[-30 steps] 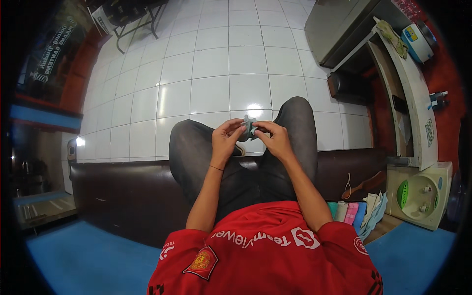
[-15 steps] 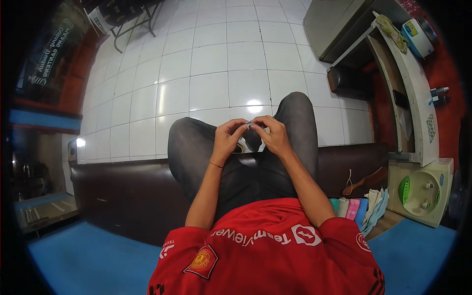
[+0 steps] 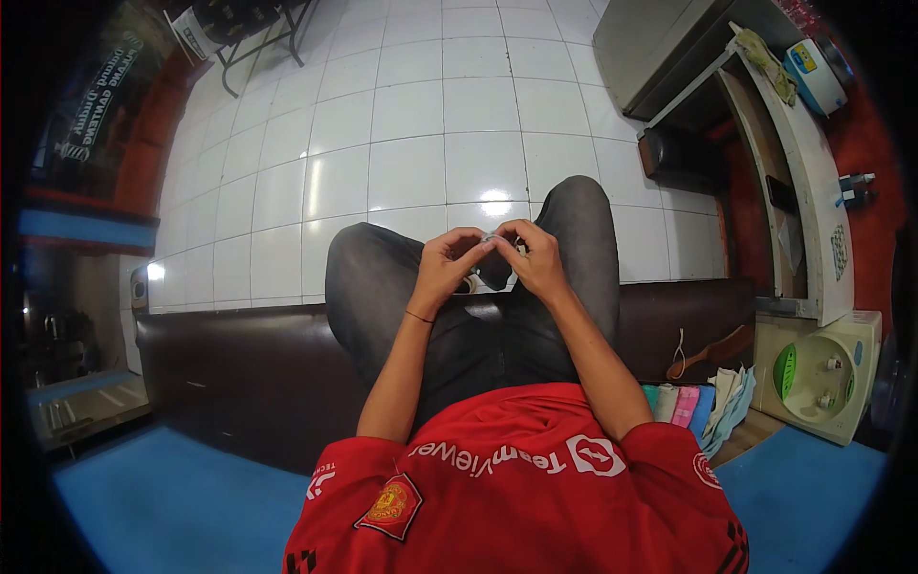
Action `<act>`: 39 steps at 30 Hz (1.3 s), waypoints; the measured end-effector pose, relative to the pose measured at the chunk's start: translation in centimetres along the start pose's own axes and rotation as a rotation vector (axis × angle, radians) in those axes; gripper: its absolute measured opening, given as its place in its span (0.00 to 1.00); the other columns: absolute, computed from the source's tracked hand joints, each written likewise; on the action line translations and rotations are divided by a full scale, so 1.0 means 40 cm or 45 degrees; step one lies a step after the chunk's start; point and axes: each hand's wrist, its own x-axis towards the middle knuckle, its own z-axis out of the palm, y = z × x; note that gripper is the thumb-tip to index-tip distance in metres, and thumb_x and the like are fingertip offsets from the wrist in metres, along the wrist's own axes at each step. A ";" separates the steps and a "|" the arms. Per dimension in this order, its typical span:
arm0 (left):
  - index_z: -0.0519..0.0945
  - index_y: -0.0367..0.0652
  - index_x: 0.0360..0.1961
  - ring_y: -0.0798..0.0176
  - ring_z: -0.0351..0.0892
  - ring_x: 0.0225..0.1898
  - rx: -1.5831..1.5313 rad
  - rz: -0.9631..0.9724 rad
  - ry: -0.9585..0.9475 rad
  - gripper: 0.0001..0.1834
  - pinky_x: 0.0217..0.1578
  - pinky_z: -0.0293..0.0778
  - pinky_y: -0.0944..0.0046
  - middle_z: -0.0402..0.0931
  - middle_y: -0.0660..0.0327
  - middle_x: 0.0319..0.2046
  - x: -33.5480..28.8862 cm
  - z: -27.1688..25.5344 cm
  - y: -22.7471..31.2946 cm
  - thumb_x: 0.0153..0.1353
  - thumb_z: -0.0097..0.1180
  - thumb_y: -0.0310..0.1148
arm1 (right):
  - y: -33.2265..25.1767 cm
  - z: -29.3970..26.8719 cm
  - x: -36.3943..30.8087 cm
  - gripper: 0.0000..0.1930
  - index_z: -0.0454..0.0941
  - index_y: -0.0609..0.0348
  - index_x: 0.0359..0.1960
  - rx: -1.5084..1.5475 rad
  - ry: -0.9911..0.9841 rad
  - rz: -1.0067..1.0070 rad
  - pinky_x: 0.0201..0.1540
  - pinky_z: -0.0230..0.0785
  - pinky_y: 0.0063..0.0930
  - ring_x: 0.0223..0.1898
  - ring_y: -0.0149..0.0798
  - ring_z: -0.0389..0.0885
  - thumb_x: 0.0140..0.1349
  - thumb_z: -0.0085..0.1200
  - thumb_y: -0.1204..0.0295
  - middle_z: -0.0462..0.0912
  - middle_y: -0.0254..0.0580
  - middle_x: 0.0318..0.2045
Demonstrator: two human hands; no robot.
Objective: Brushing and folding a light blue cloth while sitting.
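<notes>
Above the gap between my knees, my two hands meet at their fingertips. A small pale grey-white thing (image 3: 490, 238) is pinched between them; its kind is too small to make out, and the fingers cover most of it. My left hand (image 3: 448, 268) has its thumb and forefinger closed on one side of it, with a thin dark band round the wrist. On the other side, the thumb and forefinger of my right hand (image 3: 537, 263) press together on it. Dark trousers (image 3: 583, 239) cover my legs below the hands.
I sit on a dark brown padded bench (image 3: 229, 383). Rolled towels (image 3: 685, 407) and a brown wooden-looking tool with a cord loop (image 3: 717, 352) lie to the right, by a pale water dispenser (image 3: 776, 402). A white cabinet (image 3: 818, 220) stands beyond it; white tiles (image 3: 406, 115) cover the floor.
The fingertips have shifted slightly around the small pale thing, and the right fingers have risen a little. Both hands stay together in nearly the same place.
</notes>
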 end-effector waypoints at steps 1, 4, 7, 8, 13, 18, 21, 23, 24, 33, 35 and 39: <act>0.81 0.33 0.43 0.75 0.78 0.38 0.024 0.007 0.005 0.09 0.41 0.74 0.74 0.81 0.65 0.36 0.000 -0.008 -0.004 0.63 0.60 0.25 | -0.002 0.002 0.000 0.08 0.79 0.64 0.35 0.002 -0.003 -0.003 0.33 0.72 0.28 0.29 0.38 0.80 0.58 0.62 0.73 0.81 0.44 0.28; 0.81 0.34 0.40 0.75 0.77 0.37 0.048 0.025 0.007 0.07 0.40 0.73 0.74 0.81 0.66 0.34 -0.002 -0.017 -0.003 0.62 0.60 0.25 | -0.008 0.004 -0.001 0.08 0.79 0.63 0.36 0.018 -0.048 0.011 0.34 0.72 0.29 0.30 0.39 0.81 0.58 0.61 0.72 0.81 0.44 0.30; 0.81 0.35 0.39 0.76 0.76 0.36 0.069 0.052 0.003 0.06 0.39 0.72 0.75 0.80 0.67 0.33 -0.004 -0.023 0.000 0.63 0.60 0.25 | -0.013 0.003 0.001 0.10 0.78 0.63 0.37 0.120 -0.133 0.076 0.35 0.72 0.30 0.31 0.39 0.81 0.59 0.61 0.70 0.82 0.44 0.30; 0.80 0.35 0.39 0.76 0.75 0.36 0.091 0.068 0.001 0.05 0.39 0.71 0.75 0.79 0.68 0.33 -0.004 -0.026 0.001 0.63 0.59 0.25 | -0.011 0.004 0.002 0.10 0.79 0.63 0.38 0.122 -0.183 0.103 0.35 0.72 0.30 0.31 0.40 0.82 0.59 0.60 0.69 0.82 0.45 0.30; 0.78 0.37 0.42 0.76 0.72 0.39 0.060 0.286 0.170 0.05 0.41 0.68 0.76 0.76 0.68 0.36 0.003 -0.054 0.008 0.66 0.55 0.26 | 0.023 0.009 -0.002 0.10 0.80 0.63 0.37 0.016 -0.374 0.027 0.37 0.72 0.35 0.32 0.46 0.81 0.59 0.60 0.69 0.82 0.47 0.29; 0.77 0.39 0.43 0.76 0.70 0.39 0.057 0.464 0.446 0.06 0.42 0.66 0.76 0.75 0.69 0.38 0.004 -0.070 0.011 0.68 0.54 0.28 | 0.072 0.017 -0.011 0.10 0.83 0.59 0.35 -0.353 -0.181 -0.199 0.43 0.69 0.37 0.34 0.45 0.77 0.55 0.64 0.67 0.82 0.43 0.31; 0.77 0.39 0.44 0.76 0.70 0.40 0.070 0.477 0.503 0.06 0.44 0.65 0.76 0.74 0.68 0.38 0.005 -0.080 0.012 0.69 0.53 0.28 | 0.064 0.013 -0.021 0.09 0.83 0.58 0.35 -0.427 -0.125 -0.096 0.45 0.68 0.37 0.37 0.45 0.78 0.55 0.64 0.68 0.81 0.42 0.33; 0.77 0.39 0.44 0.76 0.70 0.41 0.019 0.484 0.530 0.06 0.44 0.65 0.76 0.74 0.68 0.38 0.006 -0.082 0.013 0.69 0.53 0.29 | 0.057 0.013 -0.016 0.08 0.82 0.59 0.34 -0.489 -0.074 -0.217 0.40 0.69 0.32 0.32 0.42 0.77 0.56 0.64 0.69 0.82 0.43 0.34; 0.76 0.39 0.44 0.75 0.70 0.41 0.043 0.496 0.551 0.07 0.44 0.65 0.76 0.74 0.68 0.39 0.005 -0.086 0.014 0.69 0.53 0.30 | 0.044 0.012 -0.008 0.08 0.82 0.60 0.32 -0.301 -0.137 -0.092 0.37 0.68 0.30 0.29 0.39 0.76 0.56 0.64 0.70 0.81 0.42 0.33; 0.72 0.38 0.47 0.72 0.73 0.38 0.066 0.531 0.410 0.09 0.42 0.70 0.73 0.77 0.62 0.37 0.011 -0.077 -0.005 0.72 0.47 0.32 | -0.013 0.001 -0.002 0.31 0.72 0.57 0.55 -0.064 -0.124 0.064 0.44 0.72 0.32 0.40 0.41 0.80 0.48 0.70 0.68 0.80 0.46 0.42; 0.73 0.38 0.45 0.72 0.75 0.35 0.253 0.498 0.354 0.08 0.39 0.71 0.72 0.77 0.61 0.34 -0.001 -0.058 -0.005 0.71 0.49 0.30 | -0.020 0.011 -0.001 0.37 0.68 0.58 0.59 -0.195 -0.128 -0.168 0.45 0.71 0.31 0.41 0.40 0.79 0.46 0.72 0.67 0.80 0.46 0.44; 0.76 0.36 0.41 0.70 0.78 0.28 0.587 0.482 0.173 0.05 0.32 0.74 0.69 0.78 0.57 0.26 -0.016 -0.006 0.035 0.66 0.54 0.25 | -0.028 0.028 -0.009 0.33 0.72 0.56 0.58 -0.132 -0.141 -0.164 0.53 0.68 0.37 0.46 0.47 0.79 0.48 0.70 0.66 0.79 0.49 0.50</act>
